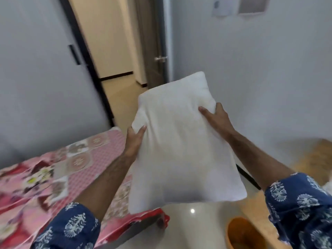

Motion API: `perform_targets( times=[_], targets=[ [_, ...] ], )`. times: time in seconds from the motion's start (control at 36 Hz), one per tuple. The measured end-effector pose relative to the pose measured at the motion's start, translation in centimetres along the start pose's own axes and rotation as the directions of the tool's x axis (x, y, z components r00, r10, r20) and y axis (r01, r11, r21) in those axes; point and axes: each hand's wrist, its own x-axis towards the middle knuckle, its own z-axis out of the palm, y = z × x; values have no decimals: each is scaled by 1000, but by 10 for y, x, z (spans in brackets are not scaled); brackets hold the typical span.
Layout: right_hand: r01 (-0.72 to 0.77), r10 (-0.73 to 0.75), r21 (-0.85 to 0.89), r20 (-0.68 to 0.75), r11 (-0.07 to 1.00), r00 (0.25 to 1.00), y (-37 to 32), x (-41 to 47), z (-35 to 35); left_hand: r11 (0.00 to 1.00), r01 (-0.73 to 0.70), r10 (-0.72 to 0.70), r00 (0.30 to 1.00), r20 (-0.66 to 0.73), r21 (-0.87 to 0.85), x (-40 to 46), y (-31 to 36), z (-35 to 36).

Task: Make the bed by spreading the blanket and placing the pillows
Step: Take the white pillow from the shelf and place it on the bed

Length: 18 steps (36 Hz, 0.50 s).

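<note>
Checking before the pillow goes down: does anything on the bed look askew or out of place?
The pink blanket looks rumpled at the bed's left side, not spread flat, though blur hides detail. The pillow is off the bed, held by the left hand and right hand.

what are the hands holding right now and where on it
Both hands hold one white pillow up in the air. The left hand grips its left edge, the right hand grips its right edge nearer the top.

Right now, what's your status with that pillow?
Left hand and right hand grip white pillow, held above bed edge. Nothing in the way.
</note>
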Motion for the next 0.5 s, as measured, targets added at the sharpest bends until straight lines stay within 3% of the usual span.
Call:
perform_targets(
  times=[0.22,0.5],
  targets=[
    [147,-173,118,254,982,951,-107,-66,221,1000,-12,15,954,-299,11,-28,-30,-261],
    [217,-284,185,546,958,788,-212,-163,450,1000,-13,-2,847,-532,-24,-87,-78,-501]
  ],
)
